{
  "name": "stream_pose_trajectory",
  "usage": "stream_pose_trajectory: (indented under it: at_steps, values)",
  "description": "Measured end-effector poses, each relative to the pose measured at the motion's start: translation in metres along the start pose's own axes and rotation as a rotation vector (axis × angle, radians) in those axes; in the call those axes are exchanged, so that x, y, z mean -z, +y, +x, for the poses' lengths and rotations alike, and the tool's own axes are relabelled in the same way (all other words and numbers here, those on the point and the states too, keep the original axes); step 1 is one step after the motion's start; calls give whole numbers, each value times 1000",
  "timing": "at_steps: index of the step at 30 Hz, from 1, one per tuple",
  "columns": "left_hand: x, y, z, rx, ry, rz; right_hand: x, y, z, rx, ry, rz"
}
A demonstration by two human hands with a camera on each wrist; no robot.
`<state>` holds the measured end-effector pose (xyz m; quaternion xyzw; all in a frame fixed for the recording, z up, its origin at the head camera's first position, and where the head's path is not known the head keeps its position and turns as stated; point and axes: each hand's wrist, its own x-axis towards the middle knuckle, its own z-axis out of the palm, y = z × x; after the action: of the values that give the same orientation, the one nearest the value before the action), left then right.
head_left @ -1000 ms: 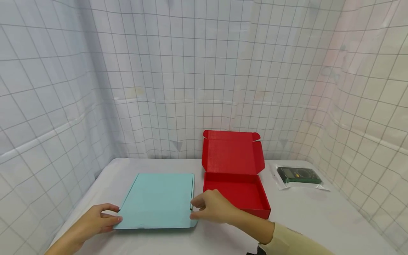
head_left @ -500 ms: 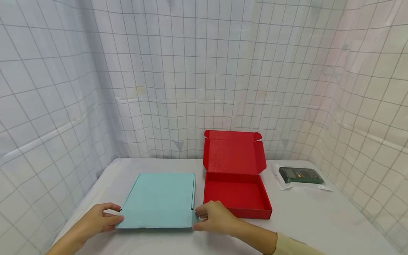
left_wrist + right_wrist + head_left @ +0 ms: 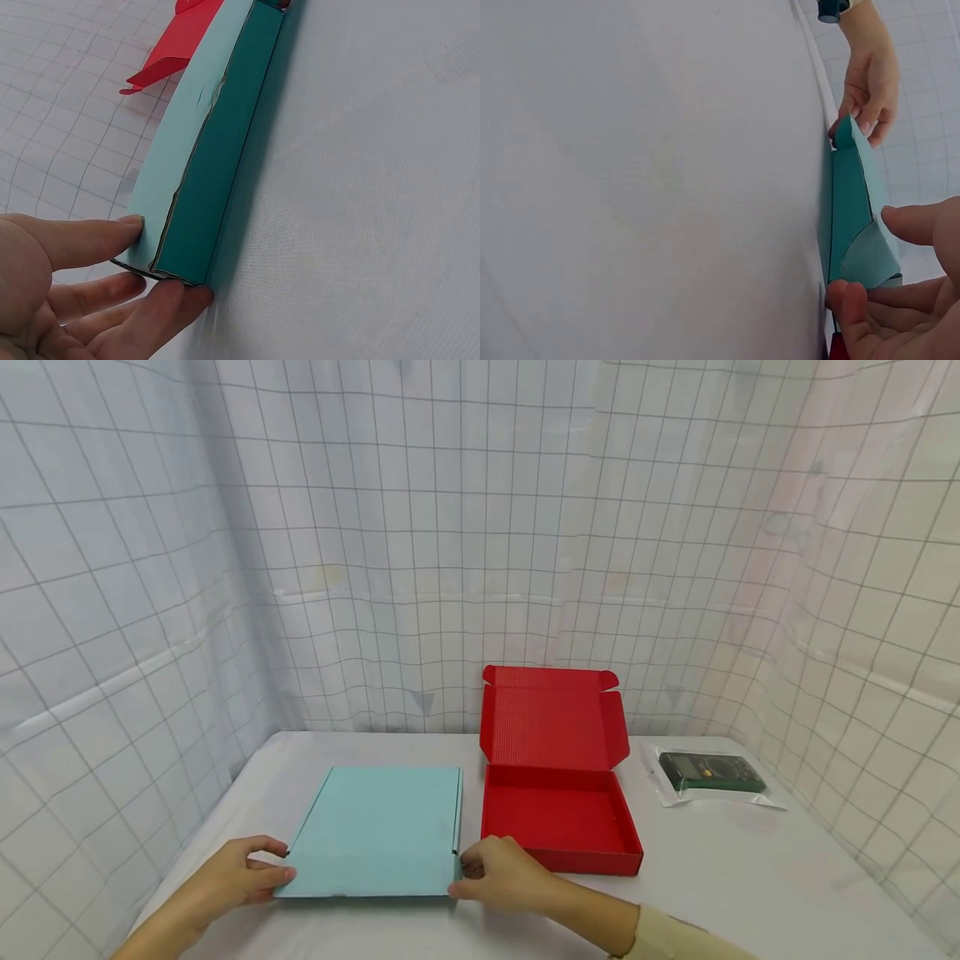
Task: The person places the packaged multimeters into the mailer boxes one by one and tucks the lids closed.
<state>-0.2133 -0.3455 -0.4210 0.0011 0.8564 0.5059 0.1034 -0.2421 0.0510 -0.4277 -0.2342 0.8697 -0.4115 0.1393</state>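
Observation:
A light-blue cardboard mailer box lies on the table with its lid down. My left hand grips its front left corner. In the left wrist view the thumb presses on the lid while the other fingers lie against the end and lower edge. At the front right corner my right hand pinches the box around a small corner flap, which sticks out in the right wrist view. Its thumb touches the lid side and the fingertips sit low at the flap. The darker teal front wall faces the table's front.
An open red cardboard box stands right of the blue one, close behind my right hand, its lid raised at the back. Farther right lies a multimeter in a clear plastic bag. White gridded curtains surround the white table.
My right hand has slid down from the blue box's right side to its front right corner, and the corner flap now shows less beyond the lid. The left hand keeps its grip.

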Motion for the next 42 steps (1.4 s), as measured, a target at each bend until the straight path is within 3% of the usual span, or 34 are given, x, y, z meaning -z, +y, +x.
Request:
stream_pose_trajectory:
  at_steps: [7, 21, 42]
  values:
    - [-1, 0, 0, 15, 11, -18, -2, 1, 4, -18, 19, 55]
    - [3, 2, 1, -21, -64, -7, -5, -1, 8, -157, 61, 258]
    - [6, 2, 1, -23, -82, -42, -1, -12, 10, -167, 38, 271]
